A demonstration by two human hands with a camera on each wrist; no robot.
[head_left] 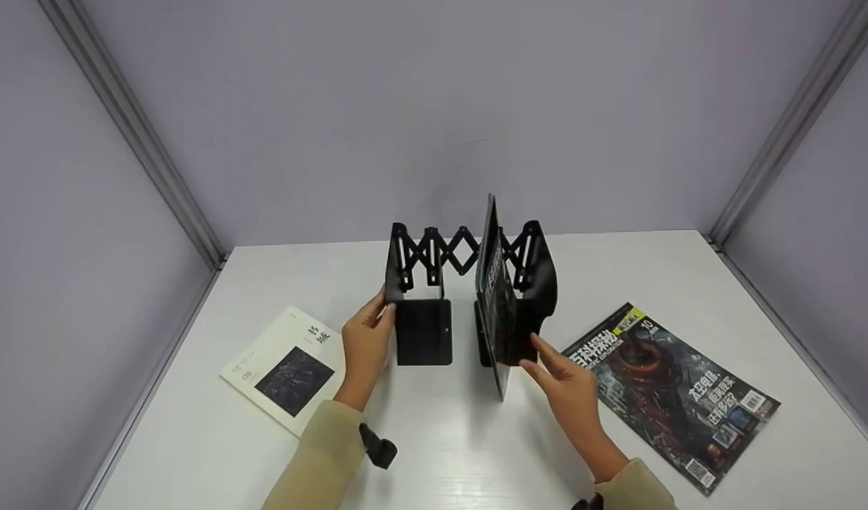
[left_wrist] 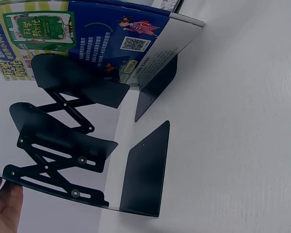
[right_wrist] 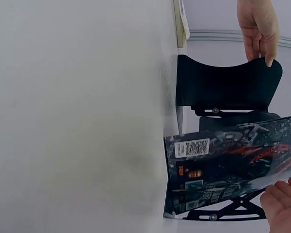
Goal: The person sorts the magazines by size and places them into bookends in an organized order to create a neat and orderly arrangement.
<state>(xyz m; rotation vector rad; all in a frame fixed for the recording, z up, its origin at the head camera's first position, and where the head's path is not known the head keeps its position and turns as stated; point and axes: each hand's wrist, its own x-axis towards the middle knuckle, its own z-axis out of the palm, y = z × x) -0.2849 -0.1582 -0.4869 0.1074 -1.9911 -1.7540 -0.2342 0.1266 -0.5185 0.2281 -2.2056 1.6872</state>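
Head: standing magazine [head_left: 499, 312] is hiding black rack [head_left: 424, 333] partly | left wrist: edge is cropping blue book [left_wrist: 94, 41] | right wrist: edge is cropping right hand [right_wrist: 284, 206]

On the tabletop [head_left: 434, 453], we see an expandable bookend [head_left: 424, 333], a magazine [head_left: 499, 312] standing within it towards its right end; a paperback [head_left: 285, 368] lies left of it, a second magazine [head_left: 671, 393] right.

Smooth metal-looking bookend [head_left: 424, 331], glossy paper magazine [right_wrist: 228, 165], matt paper-covered book [head_left: 288, 370], faintly grained tabletop [left_wrist: 233, 107]
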